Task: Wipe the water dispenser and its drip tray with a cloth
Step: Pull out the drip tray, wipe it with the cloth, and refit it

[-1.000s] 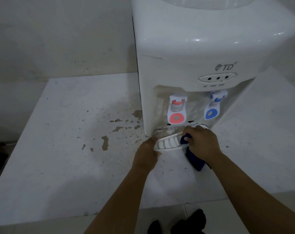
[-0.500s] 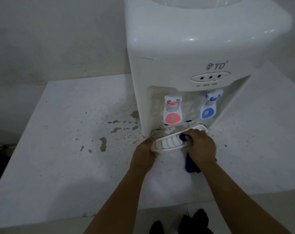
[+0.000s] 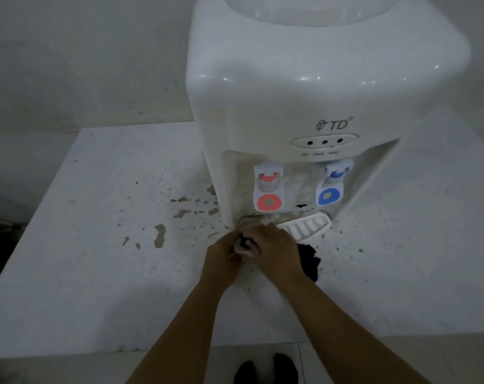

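Observation:
A white water dispenser stands on a white table. It has a red tap and a blue tap on its front. The white ribbed drip tray juts out from its base, tilted toward me. My left hand grips the tray's left end. My right hand presses a dark blue cloth onto the left part of the tray. A fold of the cloth shows between my hands, and the rest hangs out to the right of my wrist.
Brown stains and specks mark the table left of the dispenser, with finer specks on the right. A grey wall runs behind. The table's front edge lies near me, with my dark shoes on the tiled floor below.
My right hand and the cloth have slid left along the drip tray, from its right end to its left end beside my left hand. The tray's right part now shows.

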